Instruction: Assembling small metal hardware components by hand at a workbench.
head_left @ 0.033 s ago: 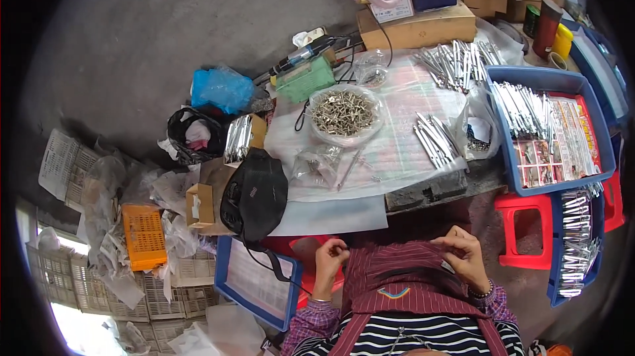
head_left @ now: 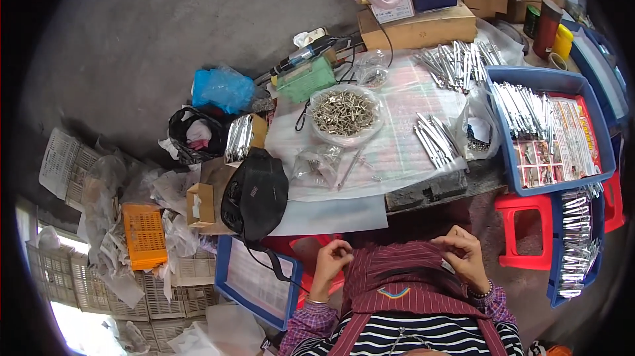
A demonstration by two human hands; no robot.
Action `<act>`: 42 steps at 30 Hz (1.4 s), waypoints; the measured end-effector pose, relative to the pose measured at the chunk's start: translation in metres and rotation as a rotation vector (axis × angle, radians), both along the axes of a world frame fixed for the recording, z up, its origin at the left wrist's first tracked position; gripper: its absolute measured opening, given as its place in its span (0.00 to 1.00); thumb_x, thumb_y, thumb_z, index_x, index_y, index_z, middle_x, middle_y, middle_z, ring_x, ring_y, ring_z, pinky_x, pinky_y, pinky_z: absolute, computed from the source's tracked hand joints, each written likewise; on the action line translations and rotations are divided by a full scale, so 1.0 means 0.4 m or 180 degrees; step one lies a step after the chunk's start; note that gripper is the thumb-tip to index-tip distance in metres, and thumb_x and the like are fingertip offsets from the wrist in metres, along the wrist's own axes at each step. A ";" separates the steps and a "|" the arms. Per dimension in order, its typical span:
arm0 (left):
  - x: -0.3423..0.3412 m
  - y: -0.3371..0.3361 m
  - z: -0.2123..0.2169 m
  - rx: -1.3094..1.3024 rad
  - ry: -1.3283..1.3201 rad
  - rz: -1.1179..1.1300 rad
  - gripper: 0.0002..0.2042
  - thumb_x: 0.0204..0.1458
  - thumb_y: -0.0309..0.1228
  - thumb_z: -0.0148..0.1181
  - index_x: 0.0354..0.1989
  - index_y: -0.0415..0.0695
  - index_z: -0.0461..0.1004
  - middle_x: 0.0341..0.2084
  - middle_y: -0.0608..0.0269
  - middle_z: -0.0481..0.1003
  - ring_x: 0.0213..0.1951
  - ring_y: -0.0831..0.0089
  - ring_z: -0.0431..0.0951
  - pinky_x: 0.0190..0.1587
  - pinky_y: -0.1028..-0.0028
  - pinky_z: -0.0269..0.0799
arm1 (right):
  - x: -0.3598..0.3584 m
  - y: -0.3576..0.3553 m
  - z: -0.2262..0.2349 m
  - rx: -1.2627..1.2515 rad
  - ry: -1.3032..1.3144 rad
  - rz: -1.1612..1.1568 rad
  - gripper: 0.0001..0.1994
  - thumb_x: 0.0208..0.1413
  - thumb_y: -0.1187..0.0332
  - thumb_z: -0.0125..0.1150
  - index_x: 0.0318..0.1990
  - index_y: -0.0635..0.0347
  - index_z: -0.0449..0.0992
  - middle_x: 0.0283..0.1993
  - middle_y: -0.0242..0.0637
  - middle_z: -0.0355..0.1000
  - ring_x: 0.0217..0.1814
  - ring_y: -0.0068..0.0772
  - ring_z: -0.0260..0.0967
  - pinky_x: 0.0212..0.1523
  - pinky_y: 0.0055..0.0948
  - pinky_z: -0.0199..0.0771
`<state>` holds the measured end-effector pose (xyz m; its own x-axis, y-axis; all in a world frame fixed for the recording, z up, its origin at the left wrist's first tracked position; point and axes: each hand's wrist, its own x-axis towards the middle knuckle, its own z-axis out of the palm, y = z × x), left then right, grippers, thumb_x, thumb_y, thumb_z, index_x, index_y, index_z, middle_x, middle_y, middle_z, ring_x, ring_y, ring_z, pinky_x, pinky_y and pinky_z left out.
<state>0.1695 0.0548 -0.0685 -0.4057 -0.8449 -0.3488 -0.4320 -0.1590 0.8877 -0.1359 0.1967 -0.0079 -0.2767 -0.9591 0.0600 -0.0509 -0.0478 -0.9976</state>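
Note:
My left hand (head_left: 331, 263) is closed, thumb and fingers pinched together at the left edge of the dark red striped apron (head_left: 397, 267) that I wear. On the right, my right hand (head_left: 463, 255) is closed too, its fingertips pinching at the apron's other far corner. Between the two hands the cloth spreads out, its far edge lying short of the table. The exact grip of the left fingertips is hard to see. Beyond my hands, on the plastic-covered table (head_left: 397, 124), stand a bowl of small metal pins (head_left: 344, 113) and a bundle of slim metal strips (head_left: 434, 141).
A black bag (head_left: 256, 194) sits at the table's left corner. On the right are a blue bin (head_left: 499, 138) with metal strips and a red stool (head_left: 526, 204). A blue tray (head_left: 225, 276) and an orange basket (head_left: 145, 237) lie to my left. More metal strips (head_left: 456, 65) lie farther back.
My left hand has shifted very slightly to the right, against the apron's edge. The right hand and the things on the table look the same.

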 end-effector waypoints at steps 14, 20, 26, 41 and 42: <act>-0.131 -0.549 0.159 -0.3443 -0.1379 -0.0104 0.16 0.41 0.18 0.50 0.41 0.39 0.72 0.35 0.50 0.74 0.37 0.52 0.74 0.42 0.63 0.68 | 0.035 -0.083 0.072 0.0134 0.0267 -0.0075 0.16 0.37 0.85 0.57 0.38 0.64 0.79 0.25 0.30 0.60 0.26 0.20 0.57 0.26 0.19 0.55; -0.179 -0.502 0.215 -0.2663 -0.0907 0.0130 0.12 0.41 0.17 0.51 0.36 0.39 0.74 0.31 0.52 0.75 0.34 0.56 0.76 0.37 0.66 0.69 | 0.022 -0.121 0.043 0.0514 0.0230 -0.0184 0.14 0.38 0.84 0.56 0.36 0.66 0.78 0.26 0.31 0.60 0.28 0.22 0.58 0.28 0.19 0.55; -0.142 -0.528 0.174 -0.2399 -0.0667 0.0381 0.12 0.41 0.16 0.50 0.36 0.39 0.73 0.32 0.52 0.74 0.35 0.53 0.75 0.37 0.64 0.69 | 0.020 -0.173 0.032 0.0567 0.0366 0.0127 0.13 0.40 0.82 0.57 0.37 0.64 0.79 0.24 0.31 0.60 0.26 0.22 0.57 0.26 0.20 0.54; -0.279 -0.341 0.204 -0.2398 -0.0340 -0.0095 0.06 0.44 0.19 0.55 0.32 0.37 0.75 0.28 0.58 0.75 0.30 0.67 0.75 0.34 0.72 0.69 | -0.044 -0.288 0.062 0.0541 0.0432 0.0995 0.12 0.44 0.79 0.58 0.39 0.61 0.78 0.24 0.35 0.61 0.27 0.29 0.60 0.29 0.25 0.60; -0.292 -0.334 0.190 -0.2283 -0.0317 -0.0161 0.07 0.44 0.19 0.55 0.32 0.37 0.75 0.28 0.57 0.75 0.30 0.66 0.75 0.35 0.72 0.69 | -0.045 -0.291 0.063 0.0486 0.0520 0.0999 0.12 0.45 0.79 0.58 0.39 0.61 0.78 0.24 0.35 0.61 0.27 0.29 0.60 0.29 0.25 0.61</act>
